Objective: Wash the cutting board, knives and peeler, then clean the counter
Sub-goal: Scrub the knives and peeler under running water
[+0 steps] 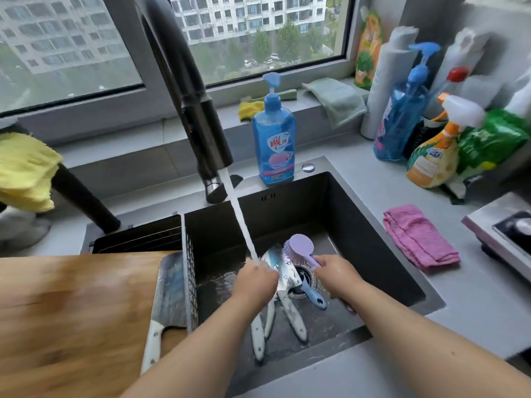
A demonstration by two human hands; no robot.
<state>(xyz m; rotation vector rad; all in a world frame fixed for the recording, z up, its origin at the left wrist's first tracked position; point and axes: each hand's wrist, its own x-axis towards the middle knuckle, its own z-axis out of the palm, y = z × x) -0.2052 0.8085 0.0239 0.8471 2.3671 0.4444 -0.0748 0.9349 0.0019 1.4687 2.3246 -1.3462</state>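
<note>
mid-wash: knives under the tap, counter not yet cleaned.
left hand (254, 280) grips a knife (280, 271) in the sink (373, 225); right hand (334, 275) grips the brush (301, 247). board (71, 311) and cleaver (169, 291) sit left of the sink; peeler (311, 295) lies by the drain, seemingly unwashed.

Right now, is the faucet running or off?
Running. A white stream falls from the faucet spout into the sink, landing at the left hand holding a knife.

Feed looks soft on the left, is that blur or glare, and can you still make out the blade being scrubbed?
Head view: motion blur smears the cutting board and cleaver at left; wide-angle bending curves the faucet; even daylight, no hard shadows. Glare and running water wash out the knife blade between the left hand and the right hand holding the brush.
</note>
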